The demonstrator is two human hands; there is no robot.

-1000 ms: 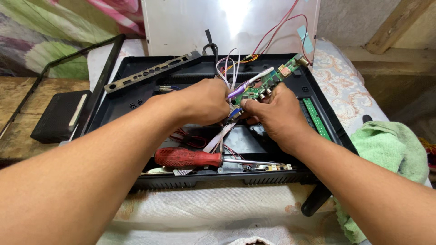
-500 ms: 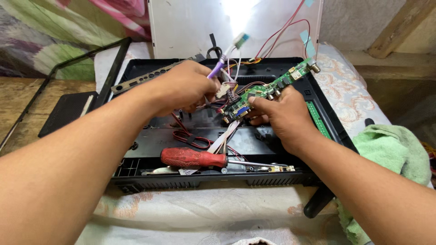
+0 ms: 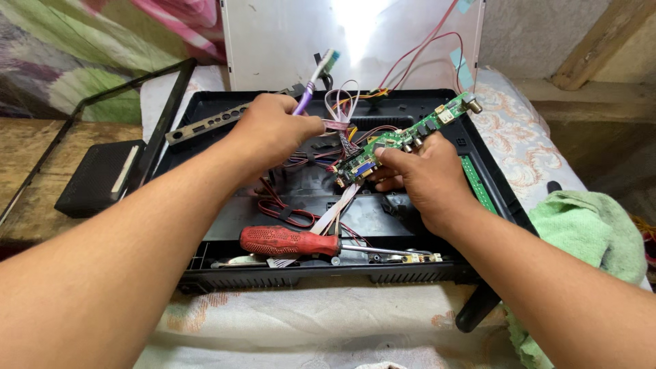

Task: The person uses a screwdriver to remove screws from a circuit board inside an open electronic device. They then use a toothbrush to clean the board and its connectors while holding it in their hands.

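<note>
At frame centre the left hand clenches a purple toothbrush bristles-up, the right hand grasps a green circuit board above the black casing, a red screwdriver lying lower centre.

The scene was a makeshift repair spot inside a home rather than a proper workshop. An opened black casing lay on a floral bedsheet, with a patterned blanket bunched at the left, a green towel at the right, and rough plaster and bare timber behind. A red screwdriver, loose wires and a green circuit board showed electronics work underway.
</note>
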